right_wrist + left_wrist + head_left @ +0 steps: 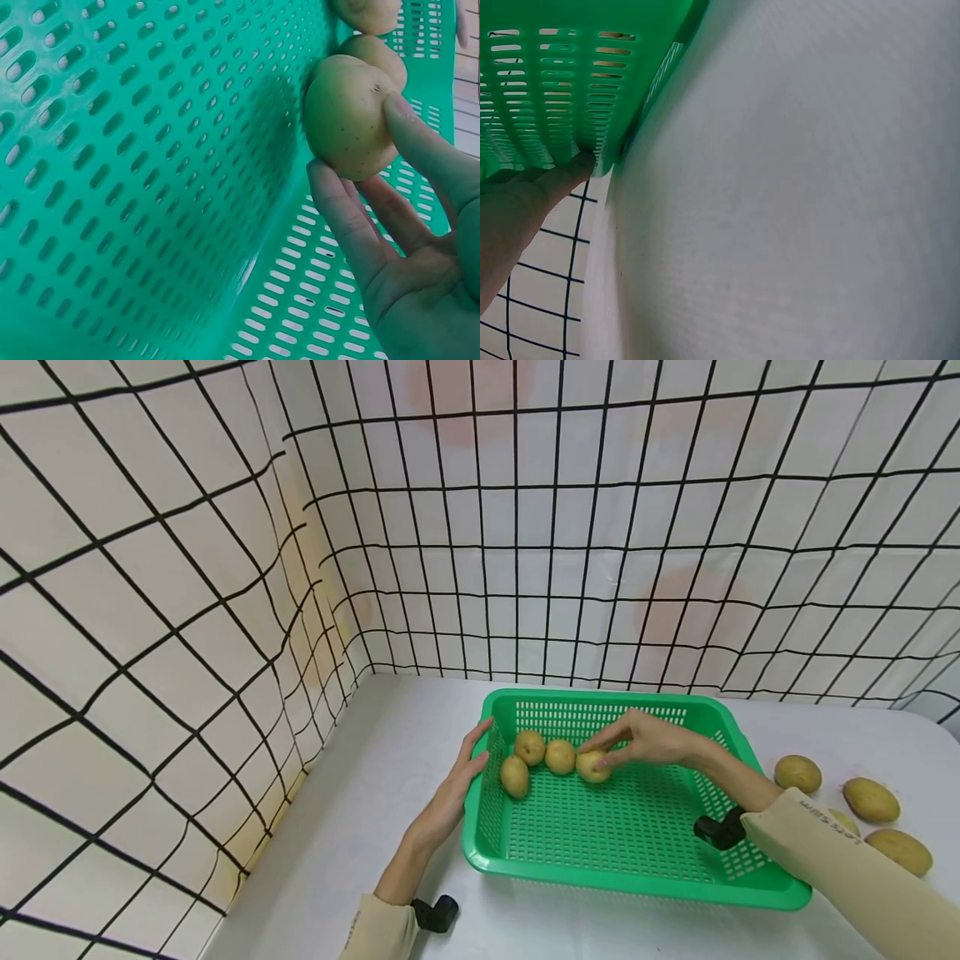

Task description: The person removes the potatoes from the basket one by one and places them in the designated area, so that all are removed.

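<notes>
right hand (647,741): fingertips pinch potato (592,766) on green basket (637,877) floor | left hand (457,785): straight fingers against basket's outer wall

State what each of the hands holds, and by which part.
Right hand pinches a potato by its sides, in the green basket. Left hand only rests against the basket's left wall.

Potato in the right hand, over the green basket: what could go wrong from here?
1. The right hand holds the potato only by thumb and fingertips; it could slip and roll across the basket floor.
2. It sits close against the neighbouring potato in the row; setting it down may knock that one out of line.
3. The left hand only rests against the basket's outer wall, so a push from inside might slide the basket on the table.
</notes>
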Demonstrator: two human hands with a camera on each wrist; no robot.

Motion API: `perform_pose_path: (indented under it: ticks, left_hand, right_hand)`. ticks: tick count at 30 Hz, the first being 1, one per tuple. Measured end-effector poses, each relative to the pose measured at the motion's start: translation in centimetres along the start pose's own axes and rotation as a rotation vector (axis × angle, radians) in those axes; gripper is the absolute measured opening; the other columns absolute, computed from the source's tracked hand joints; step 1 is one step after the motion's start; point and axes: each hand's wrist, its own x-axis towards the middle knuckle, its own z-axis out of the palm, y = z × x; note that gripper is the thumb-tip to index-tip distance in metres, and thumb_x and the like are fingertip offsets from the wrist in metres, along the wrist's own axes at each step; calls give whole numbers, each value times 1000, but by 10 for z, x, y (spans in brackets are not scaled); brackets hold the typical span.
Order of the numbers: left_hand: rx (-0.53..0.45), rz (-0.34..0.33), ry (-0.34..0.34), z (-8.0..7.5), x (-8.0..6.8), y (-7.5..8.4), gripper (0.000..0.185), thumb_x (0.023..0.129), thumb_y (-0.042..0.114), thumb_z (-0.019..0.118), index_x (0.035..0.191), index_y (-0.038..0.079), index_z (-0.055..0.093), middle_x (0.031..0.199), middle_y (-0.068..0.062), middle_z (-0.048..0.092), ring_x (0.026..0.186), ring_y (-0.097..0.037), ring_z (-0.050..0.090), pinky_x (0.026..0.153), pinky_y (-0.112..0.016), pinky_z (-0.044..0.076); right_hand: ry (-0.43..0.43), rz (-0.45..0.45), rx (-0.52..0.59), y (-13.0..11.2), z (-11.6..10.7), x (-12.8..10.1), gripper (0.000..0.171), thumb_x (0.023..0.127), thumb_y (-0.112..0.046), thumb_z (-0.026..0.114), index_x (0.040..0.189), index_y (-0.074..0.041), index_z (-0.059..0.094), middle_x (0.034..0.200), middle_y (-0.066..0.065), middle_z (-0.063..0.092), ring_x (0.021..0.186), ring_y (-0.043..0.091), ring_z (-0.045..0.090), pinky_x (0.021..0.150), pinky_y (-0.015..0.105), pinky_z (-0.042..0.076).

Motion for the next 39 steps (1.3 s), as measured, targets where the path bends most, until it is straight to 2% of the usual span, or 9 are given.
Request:
perform_pose_path:
  ticks: [5,13,19,31,34,39]
  left_hand:
    - [6,-3,2,0,0,0,51,112,46,28,161,49,13,174,3,1,160,-32,12,123,-65,26]
    - [0,2,2,0,0,0,50,113,44,27,161,48,13,174,3,1,160,-32,11,123,-66,25]
    - [5,0,5,0,0,0,50,112,46,27,161,49,13,174,4,1,160,-32,11,123,-66,25]
    - [4,3,5,-1,0,1,51,112,46,27,161,49,13,174,3,1,160,-33,11,123,-66,25]
    - [2,4,3,-1,0,0,51,112,46,27,161,49,13,174,3,1,160,-33,12,123,-66,25]
    - [2,-1,-1,-1,0,0,50,112,47,27,160,50,14,174,4,2,160,-31,11,123,-65,24]
  right_hand:
    - [-1,-8,7,0,-2,0,38,94,-20,76,130,-8,72,137,15,68,129,39,62,103,51,55]
    - [27,-26,10,-8,-3,1,38,93,-22,77,130,-11,73,138,12,68,134,40,58,108,57,50]
    - [69,-36,-14,-19,-7,-2,38,92,-24,78,129,-14,74,139,11,68,134,38,59,106,53,53]
    - [126,-9,11,-28,-17,-14,39,92,-24,79,130,-16,74,140,7,67,139,39,54,111,56,48]
    - [145,-8,5,-31,-19,-18,38,91,-24,79,129,-17,74,138,4,69,139,34,55,110,51,50]
    - [171,-5,-4,-35,-20,-24,38,91,-25,80,128,-20,75,136,0,70,132,5,58,109,45,51]
